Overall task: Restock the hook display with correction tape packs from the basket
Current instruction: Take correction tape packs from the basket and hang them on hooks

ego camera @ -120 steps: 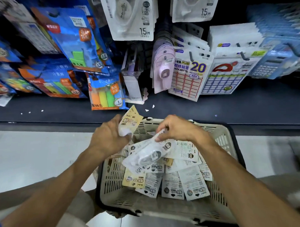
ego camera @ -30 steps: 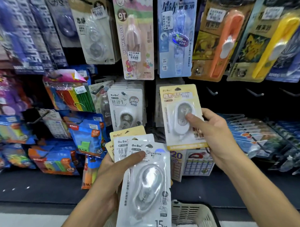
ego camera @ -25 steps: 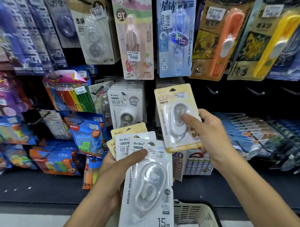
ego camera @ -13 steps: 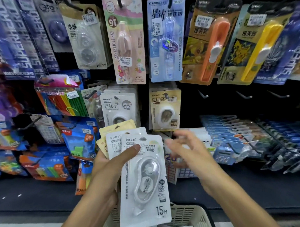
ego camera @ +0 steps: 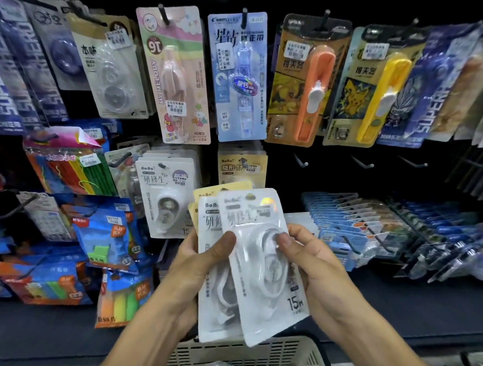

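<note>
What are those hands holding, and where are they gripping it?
The left hand grips a fanned stack of correction tape packs at mid-height; the right hand pinches the front white pack at its blister.

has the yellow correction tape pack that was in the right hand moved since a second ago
Yes. The yellow pack left the right hand and now hangs on its hook, beneath the blue pack.

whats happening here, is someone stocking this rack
Yes. A person stands at a hook display, restocking it. The left hand holds a fanned stack of correction tape packs, and the right hand grips the front white pack, seemingly peeling it off the stack. Matching white packs hang on a hook just above. The basket sits below.
</note>
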Tool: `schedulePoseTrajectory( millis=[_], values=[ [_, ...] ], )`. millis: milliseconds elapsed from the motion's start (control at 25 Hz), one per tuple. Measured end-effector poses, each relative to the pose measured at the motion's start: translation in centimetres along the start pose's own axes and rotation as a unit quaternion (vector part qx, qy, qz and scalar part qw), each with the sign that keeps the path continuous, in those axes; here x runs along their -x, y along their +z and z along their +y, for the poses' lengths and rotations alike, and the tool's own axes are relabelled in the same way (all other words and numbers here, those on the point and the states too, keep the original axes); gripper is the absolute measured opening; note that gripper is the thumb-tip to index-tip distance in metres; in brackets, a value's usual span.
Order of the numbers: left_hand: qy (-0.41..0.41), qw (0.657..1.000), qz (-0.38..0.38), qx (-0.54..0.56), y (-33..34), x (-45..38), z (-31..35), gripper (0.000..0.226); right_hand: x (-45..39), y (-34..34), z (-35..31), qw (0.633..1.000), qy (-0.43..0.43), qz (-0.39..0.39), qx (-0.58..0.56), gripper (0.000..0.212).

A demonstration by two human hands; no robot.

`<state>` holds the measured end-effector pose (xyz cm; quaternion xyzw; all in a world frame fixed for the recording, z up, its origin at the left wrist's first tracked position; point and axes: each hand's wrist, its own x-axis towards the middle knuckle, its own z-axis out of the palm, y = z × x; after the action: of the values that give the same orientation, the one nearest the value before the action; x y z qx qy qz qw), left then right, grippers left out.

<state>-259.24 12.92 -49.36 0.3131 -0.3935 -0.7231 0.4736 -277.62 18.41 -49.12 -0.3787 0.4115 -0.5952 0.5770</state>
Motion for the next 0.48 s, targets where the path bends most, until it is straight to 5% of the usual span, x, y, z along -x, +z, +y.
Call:
schedulePoseTrajectory(
  millis=[120, 360, 480],
  values=[
    [0.016, 0.999, -0.007, -0.034, 0.1, -0.2, -0.1, 0.098, -0.1, -0.3, -0.3, 0.997, 0.008, 0.044, -0.068, 0.052],
    [0.033, 0.995, 0.077, -0.050, -0.3, -0.7, 0.3, 0.061, -0.7, -1.4, -1.6, 0.993, -0.057, 0.083, 0.065, 0.035],
    [0.014, 0.999, 0.042, -0.024, -0.8, -0.1, 0.8, 0.056, -0.5, 1.1, 0.2, 0.982, -0.064, 0.049, 0.169, 0.035]
  ],
)
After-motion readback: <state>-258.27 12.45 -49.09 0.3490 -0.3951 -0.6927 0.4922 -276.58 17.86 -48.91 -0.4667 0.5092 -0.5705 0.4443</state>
